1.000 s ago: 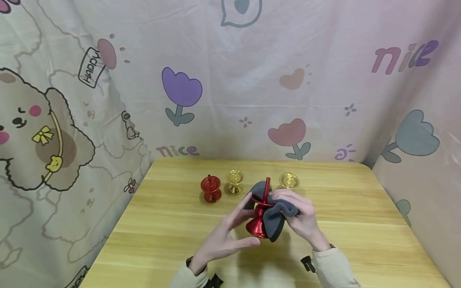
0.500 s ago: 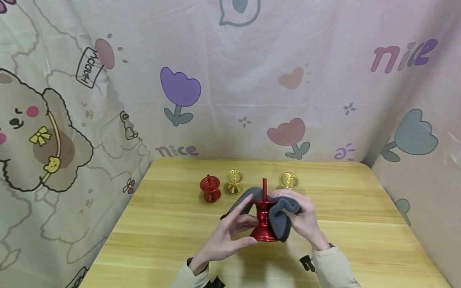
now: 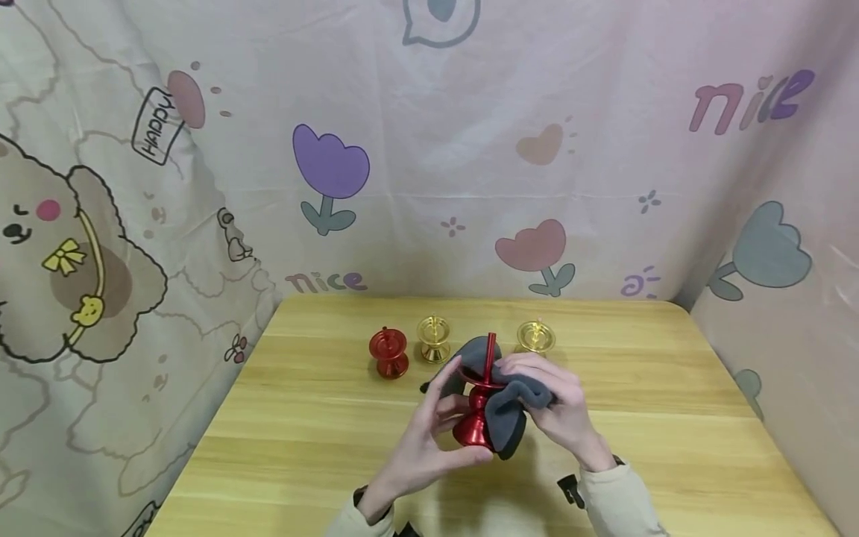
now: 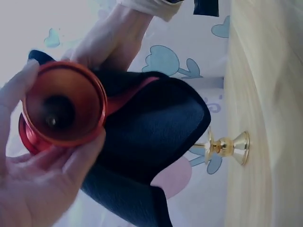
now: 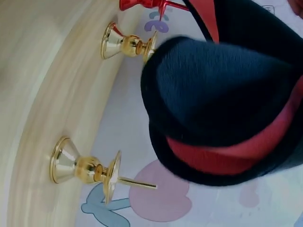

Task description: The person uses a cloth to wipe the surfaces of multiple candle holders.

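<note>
A shiny red candle holder (image 3: 473,430), with a dish and a tall spike, is held above the table and tilted. My left hand (image 3: 423,447) grips it by its flared foot. In the left wrist view, the hollow underside of the candle holder (image 4: 64,101) faces the camera, between the thumb and fingers of the left hand (image 4: 40,191). My right hand (image 3: 564,399) holds a dark grey cloth (image 3: 506,421) against the candle holder's right side and dish. Part of the cloth hangs behind the holder. Folds of the cloth (image 5: 213,94) fill much of the right wrist view, showing a red layer.
A second red candle holder (image 3: 389,354) and a gold one (image 3: 434,341) stand upright at the back left of the wooden table (image 3: 282,432). Behind the right hand stands another gold candle holder (image 3: 535,337), partly hidden. A printed curtain (image 3: 416,149) hangs beyond the table.
The candle holder stood upright half a second ago and is now tilted, its foot swung left, much as it was one second ago. Both hands keep their hold; the cloth shifts with it.
</note>
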`<state>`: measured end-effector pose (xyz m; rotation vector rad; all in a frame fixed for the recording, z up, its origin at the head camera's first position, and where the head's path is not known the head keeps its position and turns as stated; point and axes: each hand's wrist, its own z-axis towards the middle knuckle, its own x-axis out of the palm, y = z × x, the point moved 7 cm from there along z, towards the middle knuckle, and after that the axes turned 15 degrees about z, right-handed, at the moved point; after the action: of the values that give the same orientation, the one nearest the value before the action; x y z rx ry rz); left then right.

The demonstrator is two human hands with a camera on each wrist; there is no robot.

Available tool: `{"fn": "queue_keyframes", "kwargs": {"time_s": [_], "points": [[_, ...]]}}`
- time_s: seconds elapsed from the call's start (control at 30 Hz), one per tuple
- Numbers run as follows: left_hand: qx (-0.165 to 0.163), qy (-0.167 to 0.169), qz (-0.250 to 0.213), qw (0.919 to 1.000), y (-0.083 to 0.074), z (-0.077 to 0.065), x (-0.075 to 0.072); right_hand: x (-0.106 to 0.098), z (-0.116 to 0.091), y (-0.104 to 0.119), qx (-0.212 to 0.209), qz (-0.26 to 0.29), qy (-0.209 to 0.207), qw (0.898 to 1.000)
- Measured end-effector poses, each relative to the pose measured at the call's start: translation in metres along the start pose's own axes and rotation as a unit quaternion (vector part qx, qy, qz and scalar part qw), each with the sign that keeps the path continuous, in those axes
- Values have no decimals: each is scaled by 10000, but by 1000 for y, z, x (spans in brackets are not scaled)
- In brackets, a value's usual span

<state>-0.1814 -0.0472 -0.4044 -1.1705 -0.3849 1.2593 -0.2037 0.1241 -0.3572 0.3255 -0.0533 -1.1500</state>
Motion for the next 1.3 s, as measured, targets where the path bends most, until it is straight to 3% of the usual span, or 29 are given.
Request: {"fn": "queue_keyframes", "kwargs": {"time_s": [0.1,0.17,0.27,0.4,0.5,0.63,0.77,0.93,1.07,1.2,1.3], "points": [[88,322,-852,9958,3,-1,2,-2,-4,-4,265,397,-77,9988],[32,541,-1060,9929,5,-1,4,-4,-6,-5,343,525,-181,9979],[-153,585,-491,9970,7,0,5,-5,-6,-4,242,213,-236,9992],[-289,206,440,9984,7,2,2,-1,-4,-2,-22,-403,-121,9991],[-298,119,241,9992,8,1,0,2,-4,-3,-1,-284,-81,9996],[-448,349,-493,9972,10,0,0,-1,-9,-8,324,111,-230,9991],[-926,143,-459,9945,18,0,-2,-7,-16,-15,874,-307,-457,9946],[-1411,-419,150,9890,30,-1,-10,-15,-27,-21,1504,-1089,-635,9806],[-1372,-632,440,9875,30,-2,-16,-20,-40,-28,2266,-1158,-584,9653],[-1471,-688,593,9850,29,0,-20,-22,-55,-38,3256,-702,-431,9419],[-1532,-621,624,9843,29,1,-21,-19,-64,-43,3880,355,-408,9201]]}}
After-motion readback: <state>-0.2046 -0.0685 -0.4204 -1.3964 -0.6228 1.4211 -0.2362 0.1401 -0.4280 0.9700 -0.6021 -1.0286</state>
